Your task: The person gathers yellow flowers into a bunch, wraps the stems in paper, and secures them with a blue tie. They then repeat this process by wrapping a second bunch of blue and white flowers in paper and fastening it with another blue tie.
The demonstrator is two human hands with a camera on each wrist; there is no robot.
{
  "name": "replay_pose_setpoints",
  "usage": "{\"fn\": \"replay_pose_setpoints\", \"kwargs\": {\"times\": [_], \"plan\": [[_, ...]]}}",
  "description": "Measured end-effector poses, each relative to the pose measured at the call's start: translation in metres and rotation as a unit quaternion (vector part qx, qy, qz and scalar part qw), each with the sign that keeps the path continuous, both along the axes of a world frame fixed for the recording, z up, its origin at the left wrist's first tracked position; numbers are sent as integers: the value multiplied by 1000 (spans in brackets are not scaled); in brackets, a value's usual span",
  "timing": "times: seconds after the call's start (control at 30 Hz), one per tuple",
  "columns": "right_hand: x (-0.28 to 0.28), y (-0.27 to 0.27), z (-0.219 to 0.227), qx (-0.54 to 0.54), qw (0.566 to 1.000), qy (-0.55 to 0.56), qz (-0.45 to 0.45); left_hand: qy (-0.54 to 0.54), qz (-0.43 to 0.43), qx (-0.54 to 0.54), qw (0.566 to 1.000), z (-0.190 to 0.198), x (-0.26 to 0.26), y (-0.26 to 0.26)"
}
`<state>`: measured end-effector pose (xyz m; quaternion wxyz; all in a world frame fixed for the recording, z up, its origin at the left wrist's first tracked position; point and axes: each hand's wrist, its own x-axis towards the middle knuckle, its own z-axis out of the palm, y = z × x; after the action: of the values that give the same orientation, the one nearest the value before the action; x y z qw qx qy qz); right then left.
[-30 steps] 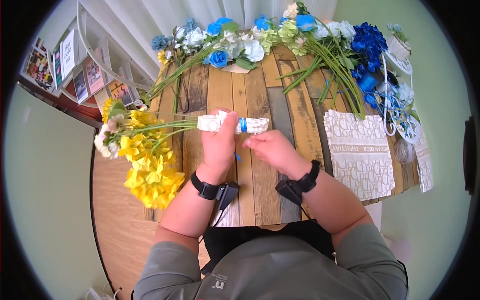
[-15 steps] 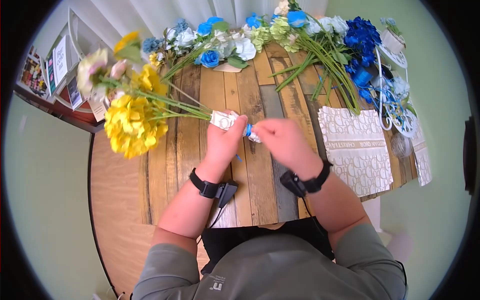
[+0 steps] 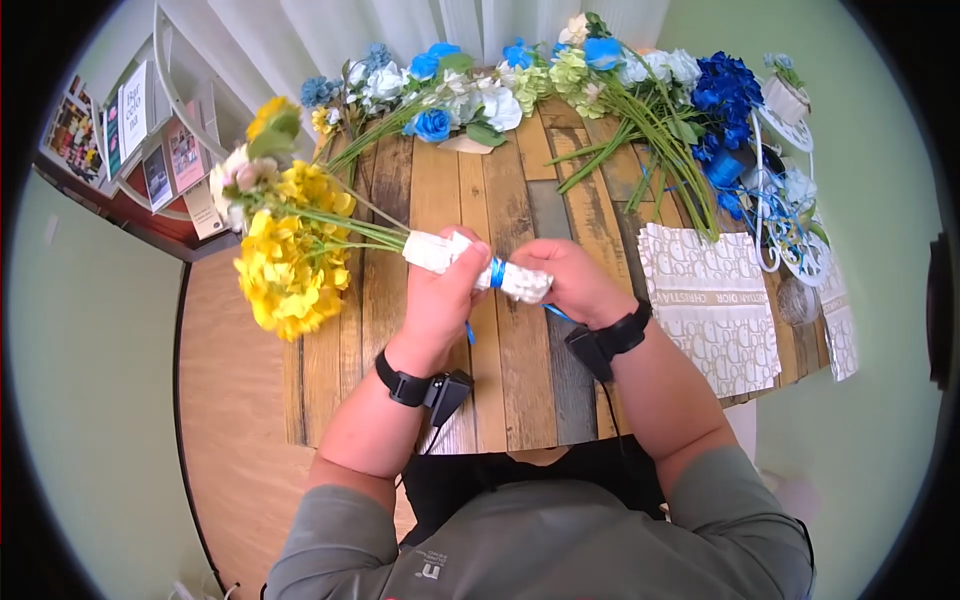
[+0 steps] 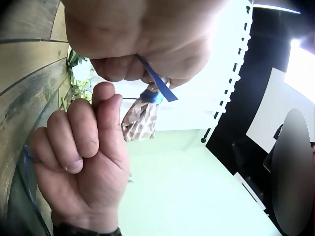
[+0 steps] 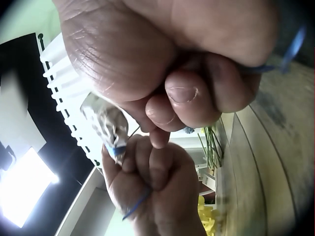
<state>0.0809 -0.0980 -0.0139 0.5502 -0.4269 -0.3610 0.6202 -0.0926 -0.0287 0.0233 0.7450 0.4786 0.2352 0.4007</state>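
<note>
Head view: grips white patterned wrapping (image 3: 428, 252) with the left hand (image 3: 440, 297), pinches narrow blue ribbon (image 3: 497, 272) in the right hand (image 3: 575, 287), and could loosen the coils by slackening tension.

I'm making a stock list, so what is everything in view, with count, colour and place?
bouquet: one, mostly yellow, in left hand
wrap: one, white, around its stems
blue ribbon: one, blue, around the wrap
mixed flowers: many, blue, white, green, far edge
dark blue flowers: one cluster, far right
loose stems: many, green, far right
patterned sheets: several, white-beige, right
twine ball: one, grey, right
potted plant: one, white pot, far right
table: one, brown wood, centre
rack: one, whitish, left
curtain: white, behind
wrist straps: two, black, wrists
left hand: one, gripping wrap
right hand: one, pinching ribbon
</note>
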Motion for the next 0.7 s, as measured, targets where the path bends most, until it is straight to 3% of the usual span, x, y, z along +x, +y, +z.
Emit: {"fn": "replay_pose_setpoints", "kwargs": {"times": [0.03, 0.1, 0.2, 0.37, 0.43, 0.5, 0.53, 0.57, 0.63, 0.7], "plan": [[6, 2, 6, -18, 999, 33, -21, 21, -28, 15, 999, -2, 0, 4], [24, 2, 14, -2, 1000, 19, 22, 35, -66, 34, 997, -7, 2, 12], [22, -9, 37, 11, 988, -151, -3, 101, -64, 108, 987, -15, 5, 14], [4, -13, 33, 39, 957, -278, -70, 204, -4, 201, 958, -30, 12, 26], [-11, -16, 25, 41, 948, -305, -83, 209, 6, 195, 958, -35, 13, 27], [-27, -17, 17, 103, 895, -415, -124, 199, 74, 163, 963, -35, 15, 27], [-34, -18, 13, 135, 892, -414, -118, 185, 95, 158, 965, -32, 16, 25], [-40, -18, 11, 138, 893, -413, -115, 186, 99, 159, 965, -27, 15, 23], [-49, -19, 12, 15, 945, -323, -48, 91, 82, 36, 992, -19, 9, 19], [-48, -11, -6, 54, 947, -313, -38, 66, 88, 5, 994, -10, 5, 10]]}}
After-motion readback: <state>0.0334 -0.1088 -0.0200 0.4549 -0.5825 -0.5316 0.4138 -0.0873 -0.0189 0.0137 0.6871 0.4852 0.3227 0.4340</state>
